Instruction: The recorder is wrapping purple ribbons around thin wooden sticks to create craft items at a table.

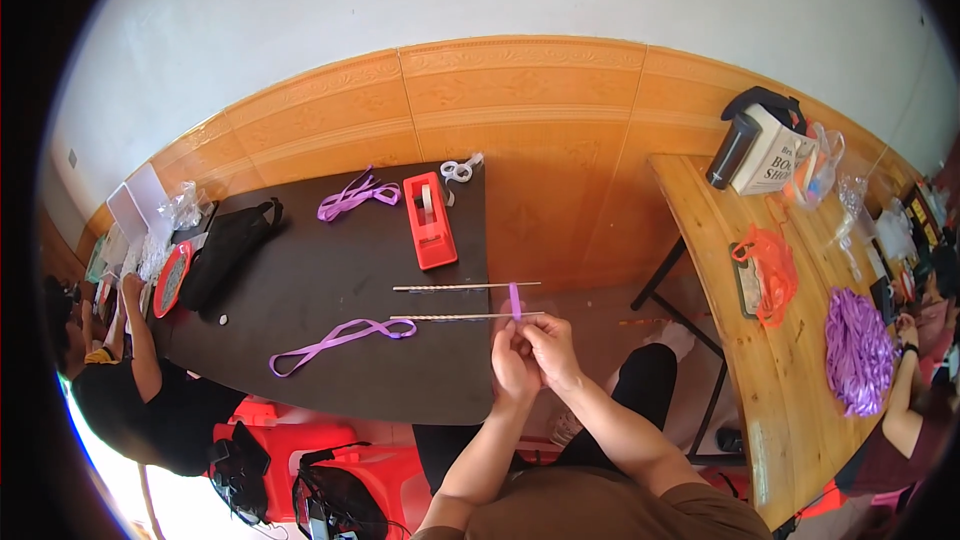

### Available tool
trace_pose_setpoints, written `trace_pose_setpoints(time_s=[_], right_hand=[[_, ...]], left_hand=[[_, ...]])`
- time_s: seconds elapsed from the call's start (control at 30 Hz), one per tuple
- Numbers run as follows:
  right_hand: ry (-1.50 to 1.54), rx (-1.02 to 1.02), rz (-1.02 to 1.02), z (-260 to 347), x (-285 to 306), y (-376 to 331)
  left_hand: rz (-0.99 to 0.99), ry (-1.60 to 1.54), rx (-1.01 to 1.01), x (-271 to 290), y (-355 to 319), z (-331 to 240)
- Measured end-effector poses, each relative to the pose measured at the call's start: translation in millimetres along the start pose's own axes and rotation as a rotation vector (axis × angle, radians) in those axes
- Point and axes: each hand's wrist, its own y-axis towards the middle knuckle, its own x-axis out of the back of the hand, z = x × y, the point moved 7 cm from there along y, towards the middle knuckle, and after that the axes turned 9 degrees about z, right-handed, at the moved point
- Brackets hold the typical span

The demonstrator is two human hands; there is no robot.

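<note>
Two thin, pale sticks lie side by side, the far stick (455,287) and the near stick (455,317), jutting past the right edge of the dark table (330,280). A short purple ribbon (515,298) spans them near their right ends. Just below the near stick, my left hand (515,368) and my right hand (553,348) meet with fingers closed in a pinch at the ribbon's lower end. The exact grip of each fingertip is partly hidden. To the left lies a looped purple ribbon (340,342); another purple ribbon bundle (358,196) rests farther back.
A red tape dispenser (430,225), small white rings (457,171) and a black pouch (235,252) sit on the dark table. On the wooden table (700,200) at right are a purple ribbon heap (858,352), an orange plastic bag (768,275) and a dark tumbler (733,152). People work at both sides.
</note>
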Motion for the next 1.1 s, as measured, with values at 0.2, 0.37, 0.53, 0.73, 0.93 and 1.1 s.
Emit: trace_pose_setpoints(time_s=[0.2, 0.37, 0.53, 0.73, 0.93, 1.1], right_hand=[[0.042, -0.152, 0.035, 4, -5, -4], [0.118, -0.213, 0.017, 11, -17, -10], [0.162, -0.24, -0.012, 9, -11, -12], [0.2, -0.245, 0.013, 7, -14, -7], [0.226, -0.273, 0.006, 9, -16, -11], [0.198, -0.273, -0.001, 24, 1, -28]], left_hand=[[-0.094, -0.062, 0.015, -6, -22, 1], [-0.089, -0.024, 0.001, -12, -27, -12], [-0.086, 0.052, 0.044, -15, -27, -11], [-0.054, 0.068, 0.086, -20, -23, -17], [-0.069, 0.046, 0.201, -21, -22, -25], [-0.038, -0.026, 0.323, -23, -25, -28]])
